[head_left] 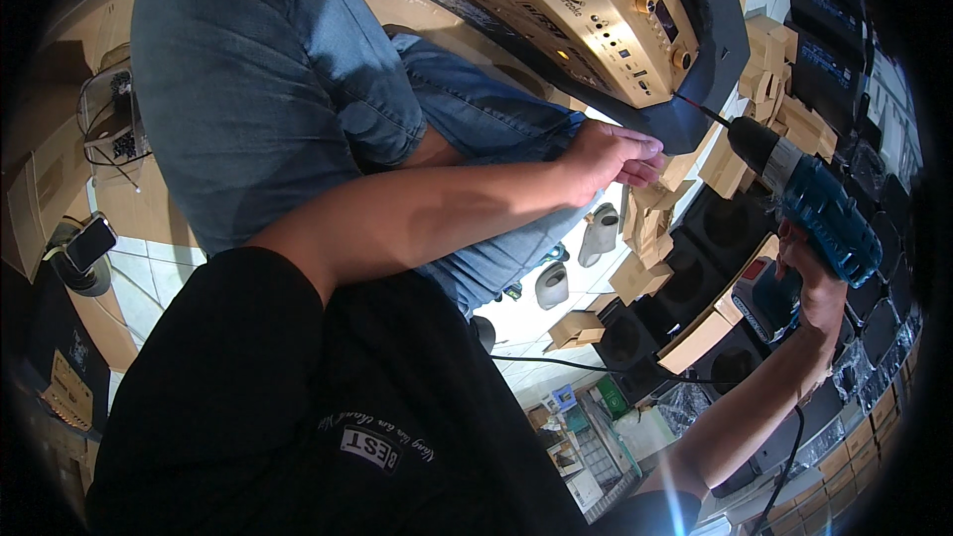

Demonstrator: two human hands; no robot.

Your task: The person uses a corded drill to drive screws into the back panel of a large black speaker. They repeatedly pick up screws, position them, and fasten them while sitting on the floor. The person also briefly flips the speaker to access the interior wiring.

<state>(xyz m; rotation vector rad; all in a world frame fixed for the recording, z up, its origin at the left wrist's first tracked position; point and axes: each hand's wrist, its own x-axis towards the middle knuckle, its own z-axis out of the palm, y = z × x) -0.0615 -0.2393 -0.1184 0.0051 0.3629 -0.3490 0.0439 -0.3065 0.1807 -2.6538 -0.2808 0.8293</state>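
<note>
- The right hand [816,283] grasps a teal drill [832,218], at right.
- Its bit [707,111] points left toward the near right corner of the gold control panel [596,30] on the far black cabinet [723,40].
- The left hand [617,159], half curled, is near the cabinet; I cannot tell whether it pinches anything.

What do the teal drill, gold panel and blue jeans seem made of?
Teal drill: probably moulded plastic, slightly glossy, judging by its smooth, contoured shell. Gold panel: likely metal, satin, given its bright sheen, though coated plastic is possible. Blue jeans: apparently matte denim, faded and creased.
</note>
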